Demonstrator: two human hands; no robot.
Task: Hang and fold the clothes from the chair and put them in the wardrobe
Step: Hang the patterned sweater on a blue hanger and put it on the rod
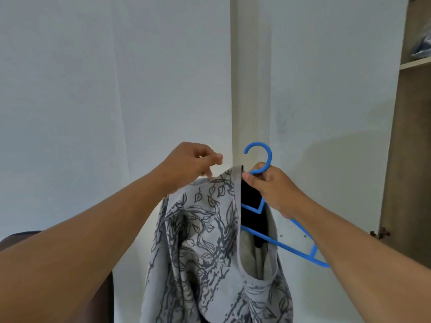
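The right hand's fingers curl round the neck of a blue plastic hanger just below its hook, and the thumb and forefinger also pinch the collar edge of a grey leaf-print garment. The right hand sits right of the frame's centre. The hanger's hook points straight up, open to the left; its long axis slopes from centre down to the lower right, one arm inside the neck opening, the other sticking out bare past the forearm. The left hand's fingers are loosely curled and close together above the garment's shoulder; whether they grip the cloth cannot be told. The left hand is just left of centre. The garment hangs down from both hands to the bottom edge, neck hole facing right. Behind stands a white wall. An open wooden wardrobe fills the right edge, folded cloth on its shelf. A dark chair shows at lower left.
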